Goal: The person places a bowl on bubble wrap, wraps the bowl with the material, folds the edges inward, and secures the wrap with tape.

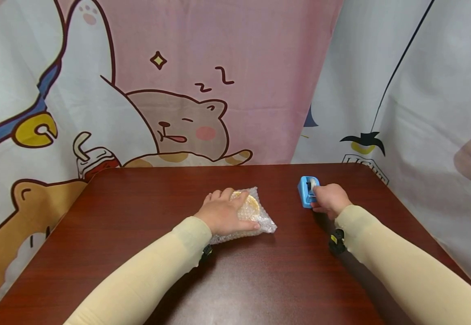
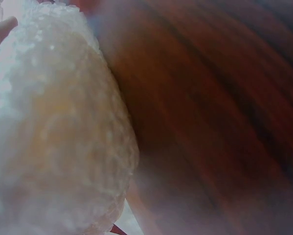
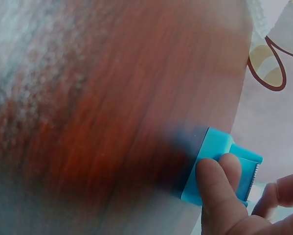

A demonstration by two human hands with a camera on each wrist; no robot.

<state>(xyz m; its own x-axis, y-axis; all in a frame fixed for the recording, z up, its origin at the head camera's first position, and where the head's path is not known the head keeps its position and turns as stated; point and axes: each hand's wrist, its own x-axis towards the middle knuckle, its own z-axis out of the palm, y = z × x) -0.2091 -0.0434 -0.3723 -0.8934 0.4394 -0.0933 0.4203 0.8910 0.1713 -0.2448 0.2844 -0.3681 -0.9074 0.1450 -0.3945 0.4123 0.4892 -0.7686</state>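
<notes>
A bubble-wrapped package (image 1: 265,222) lies on the table, with a round yellow-rimmed thing showing through the wrap. My left hand (image 1: 225,212) rests on top of it, fingers spread and thumb out to the right. In the left wrist view the bubble wrap (image 2: 63,132) fills the left side, and a fingertip (image 2: 4,32) shows at its top corner. Further right stands a blue tape dispenser (image 1: 303,194) holding a small roll of tape. My right hand (image 1: 332,200) grips it from the right. Two fingers (image 3: 214,181) press its side in the right wrist view, near the toothed cutting edge.
Both things are on a dark reddish-brown wooden table (image 1: 137,216). Behind it hangs a cloth (image 1: 276,67) printed with cartoon animals, which also runs down the left and right sides. Dark wrist devices (image 1: 337,241) sit under the pale sleeves.
</notes>
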